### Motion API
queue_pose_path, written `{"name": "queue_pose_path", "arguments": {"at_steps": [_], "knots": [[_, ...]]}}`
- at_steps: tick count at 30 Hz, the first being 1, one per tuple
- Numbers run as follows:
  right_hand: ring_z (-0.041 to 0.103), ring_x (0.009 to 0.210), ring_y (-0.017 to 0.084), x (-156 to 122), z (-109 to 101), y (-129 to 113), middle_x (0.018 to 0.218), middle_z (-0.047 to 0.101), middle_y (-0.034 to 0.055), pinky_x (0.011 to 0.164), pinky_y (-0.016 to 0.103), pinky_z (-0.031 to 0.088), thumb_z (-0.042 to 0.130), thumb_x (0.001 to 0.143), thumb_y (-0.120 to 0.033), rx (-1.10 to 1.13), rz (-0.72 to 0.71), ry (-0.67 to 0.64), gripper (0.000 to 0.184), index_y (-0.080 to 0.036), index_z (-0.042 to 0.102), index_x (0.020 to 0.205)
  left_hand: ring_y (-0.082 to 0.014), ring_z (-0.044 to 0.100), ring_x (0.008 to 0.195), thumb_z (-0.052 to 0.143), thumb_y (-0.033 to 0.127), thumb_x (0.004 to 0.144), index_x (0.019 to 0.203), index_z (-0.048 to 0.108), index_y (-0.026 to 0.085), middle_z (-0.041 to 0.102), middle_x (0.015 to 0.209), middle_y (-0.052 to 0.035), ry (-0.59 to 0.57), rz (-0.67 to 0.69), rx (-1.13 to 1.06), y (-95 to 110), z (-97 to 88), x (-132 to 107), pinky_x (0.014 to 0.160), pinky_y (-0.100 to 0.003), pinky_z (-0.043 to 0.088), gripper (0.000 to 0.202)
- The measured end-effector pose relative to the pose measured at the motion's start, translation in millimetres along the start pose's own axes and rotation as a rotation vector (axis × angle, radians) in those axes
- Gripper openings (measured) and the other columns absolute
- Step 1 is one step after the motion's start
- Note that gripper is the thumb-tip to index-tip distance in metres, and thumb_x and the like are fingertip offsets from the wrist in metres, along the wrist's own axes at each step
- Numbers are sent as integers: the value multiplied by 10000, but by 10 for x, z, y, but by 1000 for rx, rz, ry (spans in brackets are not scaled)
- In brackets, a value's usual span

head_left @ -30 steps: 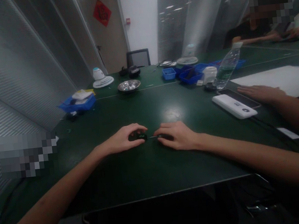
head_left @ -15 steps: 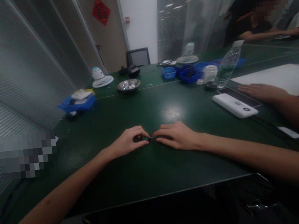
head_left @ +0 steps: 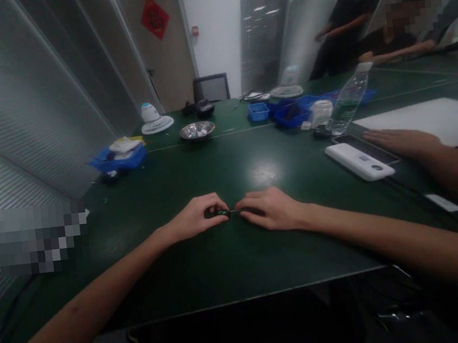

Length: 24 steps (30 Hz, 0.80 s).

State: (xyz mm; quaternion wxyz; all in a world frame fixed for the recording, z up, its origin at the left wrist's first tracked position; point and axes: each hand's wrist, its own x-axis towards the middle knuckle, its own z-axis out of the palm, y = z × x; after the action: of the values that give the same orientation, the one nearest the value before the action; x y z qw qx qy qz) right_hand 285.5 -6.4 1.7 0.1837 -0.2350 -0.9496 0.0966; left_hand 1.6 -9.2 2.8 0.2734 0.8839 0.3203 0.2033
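On the dark green table my left hand (head_left: 204, 215) pinches a small dark part with green spots (head_left: 222, 212) between thumb and fingers; its exact kind is too small to tell. Facing it, my right hand (head_left: 271, 208) has thumb and fingers closed around a slim screwdriver-like tool, mostly hidden by the fingers. The tool's thin metal shaft (head_left: 234, 211) points left and reaches the dark part, seemingly touching it. Both forearms rest near the table's front half.
At right lie a white power bank (head_left: 359, 162) with a cable, a phone (head_left: 368, 148), another person's hand (head_left: 406, 141) and a water bottle (head_left: 350, 98). Farther back are a metal bowl (head_left: 187, 137), a blue tray (head_left: 124, 162), several blue bins and a small fan (head_left: 151, 114).
My hands stay almost in place, with the dark part slightly shifted in my left fingers. In the background, a standing person has moved left; a seated person's arms have shifted.
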Motion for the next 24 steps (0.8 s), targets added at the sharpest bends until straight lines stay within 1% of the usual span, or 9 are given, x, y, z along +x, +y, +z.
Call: {"name": "queue_pose_path", "arguments": {"at_steps": [6,9,14,21,24], "knots": [[667,795,162,-8,26,27,1035,719,79,684,274,456,459,1097,-364,13,-16,15,327,-174,663,1269,-150,572,782,659,381,993,1102,721,169,643,936,-48,-9,-34,-14,11,-9,3,721,-273,448,247],[669,800,166,-6,30,34,1045,719,82,687,278,457,452,1102,-372,12,-33,12,336,-176,659,1281,-149,573,784,673,380,983,1093,722,164,647,932,-43,-21,-41,-19,42,1,11,732,-271,450,247],[658,763,158,-3,22,32,1031,721,71,661,281,435,457,1101,-367,1,-52,-12,321,-183,664,1263,-161,581,832,699,374,963,1087,710,167,644,986,-53,5,-9,-21,91,64,22,750,-276,457,242],[656,758,155,-5,20,16,1036,725,73,660,278,417,470,1093,-356,31,-34,-9,283,-171,644,1219,-143,556,752,669,417,982,1087,725,168,626,904,-30,-11,-59,-81,104,80,47,695,-266,435,276],[636,727,150,3,10,-5,992,722,63,644,278,393,475,1091,-360,36,-26,-27,264,-166,627,1188,-148,564,776,697,405,963,1086,720,170,632,932,-34,2,-49,-75,113,104,51,702,-267,438,266]]}}
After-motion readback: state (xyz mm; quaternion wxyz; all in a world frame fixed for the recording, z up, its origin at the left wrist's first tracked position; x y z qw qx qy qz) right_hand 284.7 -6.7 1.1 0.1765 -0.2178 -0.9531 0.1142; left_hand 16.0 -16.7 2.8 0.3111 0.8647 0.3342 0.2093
